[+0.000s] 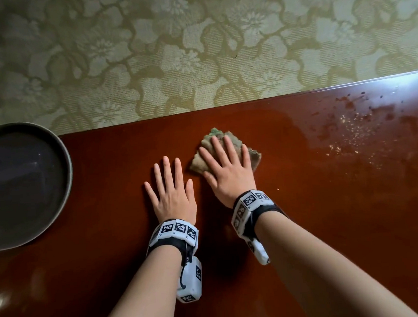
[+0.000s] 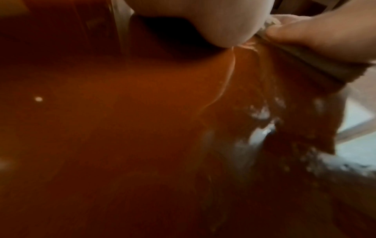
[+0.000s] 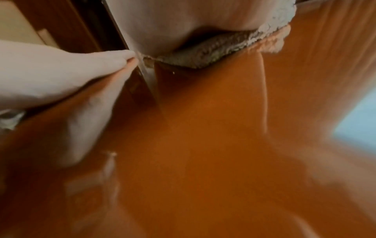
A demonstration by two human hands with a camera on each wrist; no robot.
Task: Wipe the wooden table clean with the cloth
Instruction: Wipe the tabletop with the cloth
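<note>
Cloth [image 1: 224, 150]: crumpled, tan with a green patch at its far end, flat on table [image 1: 305, 226], pinned under right hand [image 1: 228, 172]. Fingers straight and spread across cloth, palm down, pressing rather than gripping; cloth edges showing beyond fingertips and past little finger. Seen from right wrist view as rough weave [image 3: 213, 48] squeezed between palm [image 3: 183, 24] and wood [image 3: 203, 145].

Left hand [image 1: 172, 195]: flat on bare wood just left of right hand, fingers straight and slightly fanned, holding nothing; thumb close to right thumb, contact not clear. From left wrist view, heel of palm [image 2: 203, 21] resting on glossy surface [image 2: 122, 128], with right hand [image 2: 325, 35] and a strip of cloth beside it.

Crumbs [image 1: 348, 135] and dark smears [image 1: 328, 129]: scattered well to the right of right hand and farther out, toward far right corner, on a streaky patch. A single pale speck [image 1: 278, 189] near right wrist.

Bowl [image 1: 65, 182]: dark, round, well to the left of left hand, on the table's left end.

Wristbands [image 1: 178, 231] with black-and-white markers on both wrists. Floral carpet [image 1: 196, 48] beyond the far table edge.
</note>
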